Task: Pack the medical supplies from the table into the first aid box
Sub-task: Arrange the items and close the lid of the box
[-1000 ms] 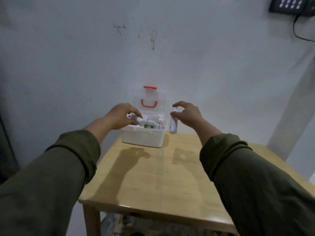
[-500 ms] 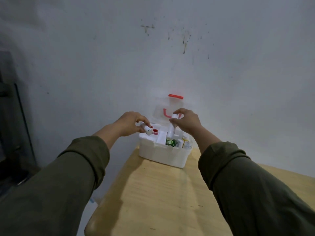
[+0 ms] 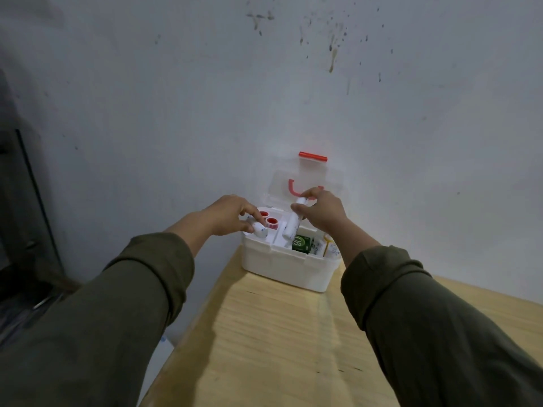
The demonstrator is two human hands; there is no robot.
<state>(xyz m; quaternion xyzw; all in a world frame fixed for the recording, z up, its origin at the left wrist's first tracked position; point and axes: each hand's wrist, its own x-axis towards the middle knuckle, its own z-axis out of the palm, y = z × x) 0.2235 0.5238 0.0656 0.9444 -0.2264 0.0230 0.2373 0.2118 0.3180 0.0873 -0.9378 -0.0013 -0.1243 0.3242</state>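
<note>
The white first aid box point(image 3: 282, 267) stands open at the table's far left corner, its clear lid point(image 3: 276, 186) with a red handle leaning against the wall. My left hand point(image 3: 227, 214) pinches a small white roll point(image 3: 260, 229) over the box's left end. My right hand point(image 3: 318, 211) grips a long white tube point(image 3: 293, 226), tilted with its lower end inside the box. Two red-capped items point(image 3: 268, 218), a green packet point(image 3: 301, 243) and small white bottles point(image 3: 330, 248) lie inside.
The wooden table point(image 3: 279, 333) stretches toward me, its left edge running diagonally. A stained grey wall point(image 3: 205, 98) rises right behind the box. A dark object point(image 3: 23, 201) stands at the far left beyond the table.
The right hand carried the tube from beside the box to over it, then lowered its end inside. The left hand's roll dropped to the box's left end. The view shifted left.
</note>
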